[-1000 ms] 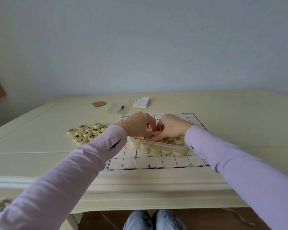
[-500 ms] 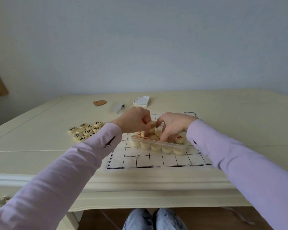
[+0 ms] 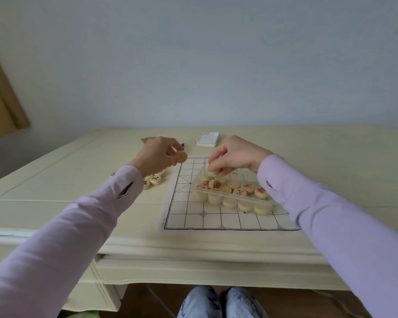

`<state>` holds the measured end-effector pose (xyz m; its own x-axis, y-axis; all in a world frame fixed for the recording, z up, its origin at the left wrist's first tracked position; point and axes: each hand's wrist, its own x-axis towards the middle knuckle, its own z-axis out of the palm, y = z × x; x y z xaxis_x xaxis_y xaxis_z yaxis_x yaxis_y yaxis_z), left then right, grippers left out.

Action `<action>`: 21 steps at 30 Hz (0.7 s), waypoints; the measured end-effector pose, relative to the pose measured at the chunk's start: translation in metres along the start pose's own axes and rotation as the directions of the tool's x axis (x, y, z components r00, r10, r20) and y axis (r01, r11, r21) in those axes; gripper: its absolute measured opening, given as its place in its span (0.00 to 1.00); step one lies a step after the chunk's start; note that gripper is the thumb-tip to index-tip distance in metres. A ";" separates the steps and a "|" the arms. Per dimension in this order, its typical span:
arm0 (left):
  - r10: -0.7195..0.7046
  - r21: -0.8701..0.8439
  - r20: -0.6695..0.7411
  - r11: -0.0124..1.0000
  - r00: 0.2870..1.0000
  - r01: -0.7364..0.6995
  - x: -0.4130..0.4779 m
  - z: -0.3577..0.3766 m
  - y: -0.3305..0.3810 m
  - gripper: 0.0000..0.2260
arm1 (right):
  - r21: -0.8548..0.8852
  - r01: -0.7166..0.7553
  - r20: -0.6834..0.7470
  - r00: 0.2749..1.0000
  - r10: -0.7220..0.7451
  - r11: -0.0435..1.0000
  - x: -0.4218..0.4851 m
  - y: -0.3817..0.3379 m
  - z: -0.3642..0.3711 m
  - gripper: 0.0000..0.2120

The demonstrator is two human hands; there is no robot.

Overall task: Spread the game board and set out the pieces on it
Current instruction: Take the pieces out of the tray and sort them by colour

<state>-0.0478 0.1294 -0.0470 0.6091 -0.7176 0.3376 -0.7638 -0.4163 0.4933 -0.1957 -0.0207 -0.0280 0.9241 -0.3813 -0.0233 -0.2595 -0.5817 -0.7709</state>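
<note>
A white gridded game board (image 3: 193, 216) lies spread flat on the cream table. A clear plastic box (image 3: 269, 204) stands on it, holding several round cream pieces with red marks (image 3: 239, 192). My right hand (image 3: 234, 154) hovers over the box's far end and pinches one piece (image 3: 210, 169) in its fingertips. My left hand (image 3: 157, 154) is lifted left of the board and holds a cream piece (image 3: 182, 156) between thumb and fingers. Below it, a pile of black-marked pieces (image 3: 155, 179) lies on the table, partly hidden by my left wrist.
A small white notepad (image 3: 207, 140) lies behind the board. A brown object (image 3: 146, 140) and a pen tip (image 3: 183, 145) peek out behind my left hand. The table (image 3: 55, 180) has a raised front edge above my knees.
Both hands rose out of the box. My left hand carried a piece leftward off the board toward the black-marked pile. My right hand lifted a piece above the box's far end.
</note>
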 end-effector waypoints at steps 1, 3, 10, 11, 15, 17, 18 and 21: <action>-0.032 -0.002 -0.024 0.999 0.999 0.032 -0.001 -0.004 -0.007 0.05 | 0.060 0.016 0.012 1.000 -0.017 0.998 0.002 -0.007 0.008 0.03; -0.076 0.005 -0.077 0.997 0.994 0.077 -0.004 -0.012 -0.021 0.04 | 0.148 0.037 0.036 0.998 -0.043 0.988 0.008 -0.020 0.025 0.03; -0.252 0.072 -0.143 0.962 0.957 0.264 -0.017 -0.031 -0.065 0.06 | -0.016 0.082 0.015 0.997 -0.082 0.996 0.044 -0.051 0.087 0.05; -0.267 0.085 -0.141 0.956 0.953 0.280 -0.020 -0.033 -0.071 0.05 | -0.072 0.107 -0.008 0.994 -0.108 0.992 0.049 -0.056 0.095 0.07; -0.288 0.167 -0.131 0.937 0.949 0.308 -0.030 -0.037 -0.087 0.03 | -0.273 0.185 -0.003 0.981 -0.193 0.944 0.062 -0.068 0.119 0.12; -0.295 0.188 -0.113 0.932 0.949 0.312 -0.034 -0.035 -0.093 0.02 | -0.347 0.194 0.019 0.980 -0.200 0.917 0.066 -0.070 0.130 0.14; -0.290 0.199 -0.107 0.931 0.951 0.306 -0.035 -0.034 -0.095 0.02 | -0.381 0.195 0.030 0.980 -0.199 0.904 0.067 -0.070 0.135 0.14; -0.281 0.219 -0.086 0.931 0.956 0.293 -0.039 -0.031 -0.096 0.04 | -0.453 0.203 0.062 0.979 -0.197 0.868 0.068 -0.068 0.147 0.13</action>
<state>0.0086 0.2144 -0.0826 0.8153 -0.5209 0.2530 -0.5788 -0.7203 0.3822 -0.0741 0.0983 -0.0704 0.9726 -0.2144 0.0896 -0.1647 -0.9079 -0.3854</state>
